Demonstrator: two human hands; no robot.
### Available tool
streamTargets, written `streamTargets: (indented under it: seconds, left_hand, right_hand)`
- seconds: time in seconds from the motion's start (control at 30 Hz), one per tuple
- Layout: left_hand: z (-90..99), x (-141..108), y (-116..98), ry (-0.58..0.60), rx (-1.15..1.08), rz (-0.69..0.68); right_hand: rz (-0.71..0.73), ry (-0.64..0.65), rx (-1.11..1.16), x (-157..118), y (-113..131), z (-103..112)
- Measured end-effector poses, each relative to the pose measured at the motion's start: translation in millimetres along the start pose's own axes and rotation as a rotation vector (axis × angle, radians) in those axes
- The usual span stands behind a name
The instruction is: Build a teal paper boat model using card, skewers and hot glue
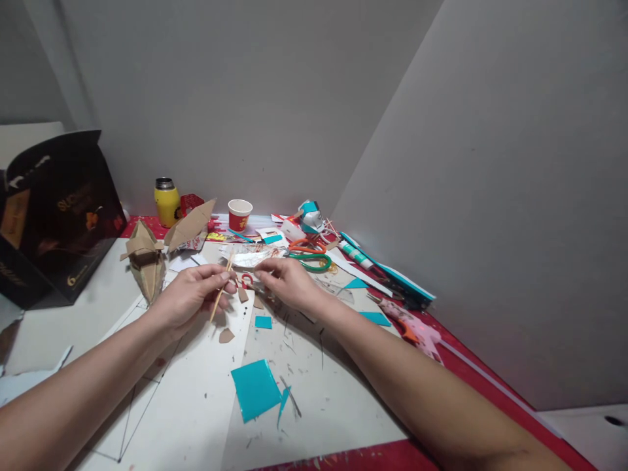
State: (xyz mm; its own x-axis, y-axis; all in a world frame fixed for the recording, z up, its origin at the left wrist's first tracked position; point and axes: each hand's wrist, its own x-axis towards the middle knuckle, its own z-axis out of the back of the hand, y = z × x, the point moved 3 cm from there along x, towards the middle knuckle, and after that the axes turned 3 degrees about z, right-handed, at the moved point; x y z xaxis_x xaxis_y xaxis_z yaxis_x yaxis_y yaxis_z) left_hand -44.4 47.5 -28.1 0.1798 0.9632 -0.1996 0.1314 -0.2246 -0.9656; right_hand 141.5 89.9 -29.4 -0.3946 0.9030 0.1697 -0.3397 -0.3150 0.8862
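My left hand (196, 293) is closed in a pinch round a thin wooden stick (216, 306), which slants up past the fingertips; a second thin strip may lie along it. Just to the right, my right hand (287, 281) has its thumb and fingertips pressed together low over the table. What they grip, if anything, is hidden. Small brown cardboard pieces (226, 335) lie below the left fingers, close to a small teal square (263, 322). Behind the hands rest a crumpled silvery sheet (252, 258) and scissors with orange and green handles (318, 263).
Folded cardboard models (147, 261) stand at the left, beside a large black box (59, 222). A yellow bottle (167, 204) and a red-and-white paper cup (240, 216) are at the back. A larger teal square (256, 390) lies in front; pink-stained pliers-like tool (412, 327) lies right.
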Motion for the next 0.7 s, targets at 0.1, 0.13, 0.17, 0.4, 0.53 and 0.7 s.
streamTargets:
  seconds: [0.1,0.13,0.17,0.4,0.53,0.7]
  left_hand:
    - [-3.2,-2,1,0.068,0.145,-0.036]
    - [-4.6,-3,1,0.085,0.199,-0.058]
    - [-6.2,-5,-1,0.098,0.25,-0.085]
    - [-18.6,-16,-5,0.122,0.594,-0.239]
    - [-20.9,-19,-4,0.123,0.844,-0.36]
    - [-21.1,-20,-4,0.153,0.899,-0.389]
  right_hand:
    - [0.26,-0.088,-0.231,-7,22,10]
    - [0.392,-0.059,-0.359,-10,32,9]
    - [0.518,0.0,-0.503,-14,40,6]
    - [0.548,0.398,-0.944,-25,49,-15]
    - [0.441,0.466,-0.824,-26,47,-14]
    - [0.353,0.483,-0.73,-28,44,-15]
